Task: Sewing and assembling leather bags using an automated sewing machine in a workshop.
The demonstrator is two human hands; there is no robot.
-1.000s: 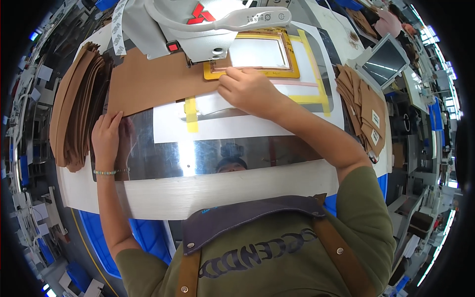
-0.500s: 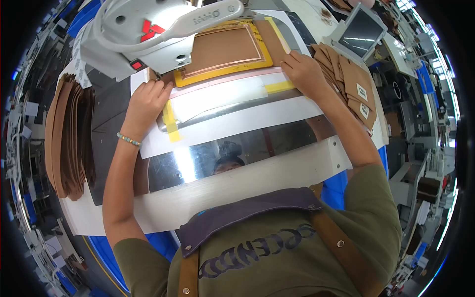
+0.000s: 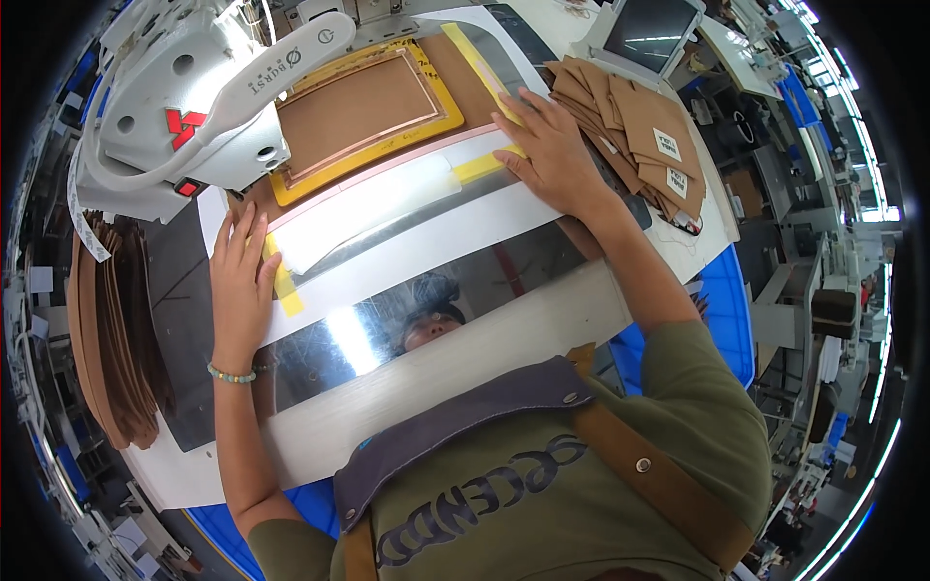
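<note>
My left hand lies with fingers stretched out at the left end of a brown fabric panel, over a yellow tape strip. At the panel's right end my right hand rests with fingers spread, touching the yellow tape there. Between my hands a flat template with a pinkish line and a whitish strip runs across. Beyond it a yellow frame with a copper-coloured inner border sits on the brown panel. The panel's far left is hidden by the white sewing machine head.
Brown fabric pieces are stacked upright at left. More brown pieces with white labels lie at right, below a screen. A shiny metal plate spans the near table. A blue bin stands at lower right.
Both hands have gone from curled fingers at the panel's ends to flat, spread fingers. The whole view has shifted, with the machine head now farther left in the picture.
</note>
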